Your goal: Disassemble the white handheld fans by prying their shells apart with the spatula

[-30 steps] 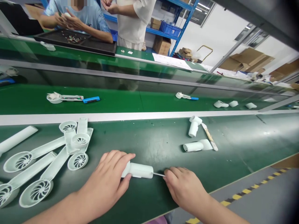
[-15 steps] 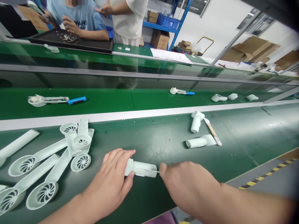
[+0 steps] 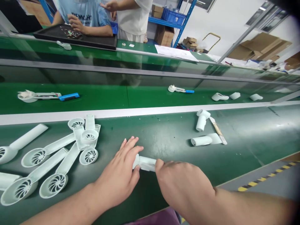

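On the green belt [image 3: 164, 137] lies a small white plastic tube part [image 3: 145, 162], and both my hands are on it. My left hand [image 3: 122, 175] grips its left end between thumb and fingers. My right hand [image 3: 180, 184] is closed at its right end; a thin white stick seen there earlier is hidden under the fingers. Two similar white tube parts [image 3: 202, 120] [image 3: 204, 140] and a flat scraper [image 3: 217, 130] lie to the right, beyond my hands.
Several white fan-shell halves with long handles [image 3: 56, 153] are heaped at the left. Fan assemblies with blue parts [image 3: 42, 96] [image 3: 180, 90] lie on the far belt. Two people work at a black tray [image 3: 77, 37] across the line. Cardboard boxes stand at the back right.
My right hand has slid left over the thin stick up to the tube's end. The assemblies on the far belt have shifted left.
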A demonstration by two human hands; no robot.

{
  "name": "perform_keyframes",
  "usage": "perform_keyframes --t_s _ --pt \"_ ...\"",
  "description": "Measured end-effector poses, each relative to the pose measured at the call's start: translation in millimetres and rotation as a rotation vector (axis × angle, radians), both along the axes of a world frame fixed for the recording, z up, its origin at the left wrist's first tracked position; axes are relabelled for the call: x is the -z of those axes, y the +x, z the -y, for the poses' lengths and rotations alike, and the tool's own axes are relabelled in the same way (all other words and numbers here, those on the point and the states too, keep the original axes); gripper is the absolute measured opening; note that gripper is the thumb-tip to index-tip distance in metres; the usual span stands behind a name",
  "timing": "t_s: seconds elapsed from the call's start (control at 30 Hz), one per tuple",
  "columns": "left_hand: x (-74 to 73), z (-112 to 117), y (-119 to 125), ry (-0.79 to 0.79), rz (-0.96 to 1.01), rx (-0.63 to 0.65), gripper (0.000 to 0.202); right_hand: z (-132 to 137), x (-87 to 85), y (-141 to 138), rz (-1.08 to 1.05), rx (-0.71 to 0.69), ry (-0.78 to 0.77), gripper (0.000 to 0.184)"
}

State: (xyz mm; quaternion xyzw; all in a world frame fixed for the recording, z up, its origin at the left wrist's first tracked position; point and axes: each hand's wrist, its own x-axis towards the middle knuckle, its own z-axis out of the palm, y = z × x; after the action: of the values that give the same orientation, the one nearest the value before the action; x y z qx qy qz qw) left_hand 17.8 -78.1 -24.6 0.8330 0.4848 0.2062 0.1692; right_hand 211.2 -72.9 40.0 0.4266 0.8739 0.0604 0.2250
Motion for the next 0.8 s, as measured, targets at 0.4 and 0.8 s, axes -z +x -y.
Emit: perform_keyframes --t_s 0.4,0.8 --pt "2.8 -0.8 0.4 -0.022 -0.02 -0.054 0.047 2.0 -4.6 15.7 0.069 0.13 -0.109 0.019" --pt "-0.4 -1.6 1.5 -0.015 0.022 -0.025 0.047 -5.1 -6.3 2.7 0.026 0.187 -0.224 0.043"
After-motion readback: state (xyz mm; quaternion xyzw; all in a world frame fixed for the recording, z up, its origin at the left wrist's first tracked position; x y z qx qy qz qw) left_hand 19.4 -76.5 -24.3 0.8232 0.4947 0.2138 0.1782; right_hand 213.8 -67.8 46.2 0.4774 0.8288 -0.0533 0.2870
